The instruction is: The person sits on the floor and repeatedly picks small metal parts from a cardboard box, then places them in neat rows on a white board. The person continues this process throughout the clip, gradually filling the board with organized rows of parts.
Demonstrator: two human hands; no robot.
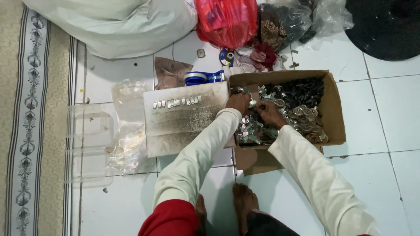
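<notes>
On a white tiled floor beside a patterned rug, both hands dig into a cardboard box of small metal parts; left hand and right hand pinch pieces.

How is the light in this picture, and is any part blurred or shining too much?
Head view: even, soft light on the white floor; faint shadow under the arms; mild glare on the clear bags and metal pieces in the box; both hands, left and right, slightly soft; edges bend a little.
</notes>
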